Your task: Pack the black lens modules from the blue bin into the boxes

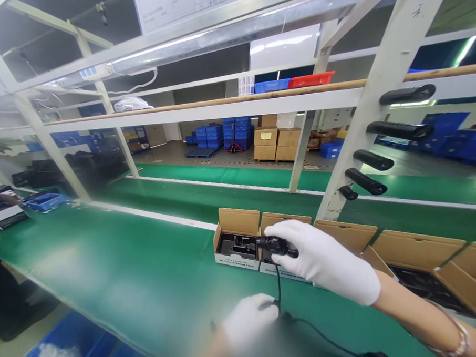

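My right hand [304, 249], in a white glove, grips a small black cylindrical device [275, 245] with a black cable [278, 282] hanging from it. It is held over the second open carton [283, 271], partly hiding that carton. Lower down, my gloved left hand [250, 317] is closed on the cable, its near side blurred. Just left of the device stands an open carton [237, 261] printed "Minute Stream 1000", with a black insert [241, 247] and black parts inside.
More open cartons [418, 249] run to the right along the green bench [147, 266]. A white post [361, 115] with black foam-like sleeves rises behind them. A blue tray [45, 201] sits at far left, and a blue bin [75, 348] is below the bench edge.
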Motion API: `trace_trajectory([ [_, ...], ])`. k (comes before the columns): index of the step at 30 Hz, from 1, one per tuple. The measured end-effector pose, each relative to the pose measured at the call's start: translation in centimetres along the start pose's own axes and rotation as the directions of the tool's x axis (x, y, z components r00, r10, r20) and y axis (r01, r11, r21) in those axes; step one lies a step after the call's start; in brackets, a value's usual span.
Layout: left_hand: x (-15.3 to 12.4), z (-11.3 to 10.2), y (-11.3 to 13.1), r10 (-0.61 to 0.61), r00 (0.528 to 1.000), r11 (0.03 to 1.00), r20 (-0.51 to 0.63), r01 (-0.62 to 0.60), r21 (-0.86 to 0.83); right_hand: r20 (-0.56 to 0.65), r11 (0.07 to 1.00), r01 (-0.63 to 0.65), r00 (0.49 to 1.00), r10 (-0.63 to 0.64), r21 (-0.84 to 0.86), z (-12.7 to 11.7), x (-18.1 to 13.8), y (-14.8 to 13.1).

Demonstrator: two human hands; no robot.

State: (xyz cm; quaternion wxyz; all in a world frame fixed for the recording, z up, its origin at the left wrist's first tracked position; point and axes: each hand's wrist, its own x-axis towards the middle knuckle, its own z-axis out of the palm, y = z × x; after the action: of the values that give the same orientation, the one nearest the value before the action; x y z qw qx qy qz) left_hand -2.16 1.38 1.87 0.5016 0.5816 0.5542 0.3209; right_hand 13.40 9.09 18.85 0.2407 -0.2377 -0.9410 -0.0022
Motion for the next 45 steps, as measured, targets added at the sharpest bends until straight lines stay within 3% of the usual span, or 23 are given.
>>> trace_trajectory([
  [4, -0.5, 0.8, -0.1, -0.092, 0.996, 0.977, 0.017, 0.086, 0.193, -0.089, 0.991, -0.129, 0.988, 0.126, -0.023, -0.5, -1.8, 2.9],
  [9, -0.5, 1.0, -1.4, -0.127, 0.987, 0.935, -0.1, 0.153, 0.321, -0.141, 0.944, -0.328, 0.934, 0.329, 0.034, 0.2, -4.8, 6.2],
  [12, -0.6, 1.0, -2.7, -0.055, 0.962, 0.913, -0.268, 0.157, 0.376, -0.109, 0.905, -0.404, 0.902, 0.418, 0.129, 1.0, -5.7, 7.5],
  [15, -0.8, 1.5, -4.3, 0.101, 0.886, 0.823, -0.452, 0.181, 0.539, -0.06, 0.87, -0.43, 0.888, 0.455, 0.241, 1.9, -5.5, 8.3],
  [17, -0.7, 2.2, -5.3, 0.118, 0.892, 0.764, -0.437, 0.2, 0.614, -0.057, 0.856, -0.416, 0.89, 0.453, 0.308, 2.7, -5.2, 8.9],
  [20, -0.8, 3.0, -6.3, 0.067, 0.96, 0.781, -0.274, 0.121, 0.613, -0.065, 0.842, -0.414, 0.885, 0.462, 0.345, 3.8, -4.5, 9.3],
  [23, -0.7, 3.1, -6.2, 0.085, 0.976, 0.822, -0.202, 0.046, 0.568, -0.076, 0.835, -0.418, 0.878, 0.472, 0.357, 4.2, -3.4, 8.4],
  [28, 1.0, 2.2, -4.5, 0.059, 0.911, 0.875, -0.407, 0.15, 0.461, -0.133, 0.86, -0.304, 0.913, 0.386, 0.41, 3.6, 0.3, 4.4],
  [31, 1.3, 0.9, -4.2, 0.039, 0.916, 0.906, -0.4, 0.136, 0.4, -0.242, 0.901, -0.236, 0.91, 0.336, 0.364, 3.8, 3.1, 3.8],
  [33, 0.1, -1.2, -4.4, -0.004, 0.916, 0.931, -0.4, 0.149, 0.333, -0.297, 0.937, -0.262, 0.898, 0.325, 0.231, 4.6, 4.9, 4.8],
  [35, -2.2, -4.3, -4.4, -0.066, 0.896, 0.965, -0.439, 0.17, 0.201, -0.238, 0.949, -0.312, 0.919, 0.313, 0.044, 6.0, 6.2, 6.2],
  [37, -5.1, -7.7, -3.8, -0.142, 0.842, 0.982, -0.52, 0.186, 0.033, -0.02, 0.945, -0.28, 0.96, 0.281, -0.169, 8.0, 7.1, 7.4],
  [40, -8.7, -11.6, -1.9, -0.143, 0.785, 0.982, -0.603, 0.189, 0.013, 0.289, 0.926, -0.126, 0.927, 0.238, -0.356, 11.3, 7.8, 7.7],
  [42, -9.8, -12.7, -0.3, -0.111, 0.789, 0.985, -0.604, 0.17, 0.041, 0.368, 0.916, -0.083, 0.899, 0.239, -0.392, 13.3, 8.0, 7.2],
  [45, -9.6, -12.6, 1.7, -0.11, 0.818, 0.989, -0.565, 0.144, 0.016, 0.44, 0.908, -0.062, 0.86, 0.26, -0.414, 15.1, 8.4, 6.4],
])
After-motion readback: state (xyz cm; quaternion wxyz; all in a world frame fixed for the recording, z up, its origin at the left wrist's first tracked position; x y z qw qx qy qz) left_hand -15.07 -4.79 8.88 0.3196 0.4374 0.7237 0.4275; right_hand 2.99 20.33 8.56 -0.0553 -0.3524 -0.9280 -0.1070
